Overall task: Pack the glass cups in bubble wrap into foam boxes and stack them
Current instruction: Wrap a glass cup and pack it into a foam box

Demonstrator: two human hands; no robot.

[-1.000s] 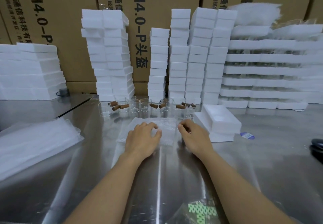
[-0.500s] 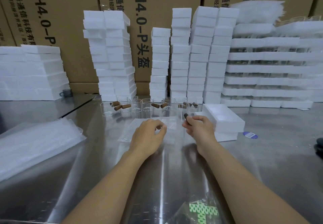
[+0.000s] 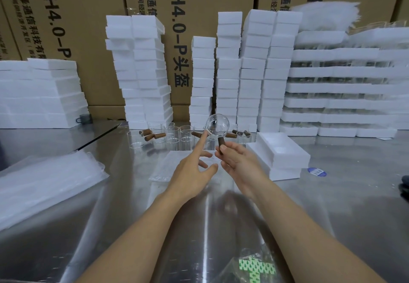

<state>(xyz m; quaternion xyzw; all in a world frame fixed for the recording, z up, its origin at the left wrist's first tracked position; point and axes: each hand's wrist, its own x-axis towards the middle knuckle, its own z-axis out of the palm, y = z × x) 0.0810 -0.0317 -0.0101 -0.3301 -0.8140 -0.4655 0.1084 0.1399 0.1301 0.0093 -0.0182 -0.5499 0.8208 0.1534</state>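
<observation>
My right hand [image 3: 238, 161] grips the brown wooden handle of a clear glass cup [image 3: 217, 124] and holds it up above the table, its mouth turned toward me. My left hand [image 3: 192, 170] is spread, and its index finger touches the cup's rim on the left. Under both hands a bubble wrap bag [image 3: 170, 167] lies flat on the steel table. An open foam box [image 3: 281, 150] sits on another foam piece just right of my right hand. A row of several more glass cups [image 3: 172, 134] with brown handles stands behind the bag.
Tall stacks of white foam boxes [image 3: 228, 72] line the back, with more stacks left [image 3: 39, 92] and flat foam trays right [image 3: 345, 88] before cardboard cartons. A pile of bubble wrap bags [image 3: 44, 181] lies at left. A blue sticker [image 3: 316, 171] lies right of the box.
My right hand has lifted a glass cup by its handle from the table. My left hand has risen off the bubble wrap bag and reached its index finger to the cup's rim.
</observation>
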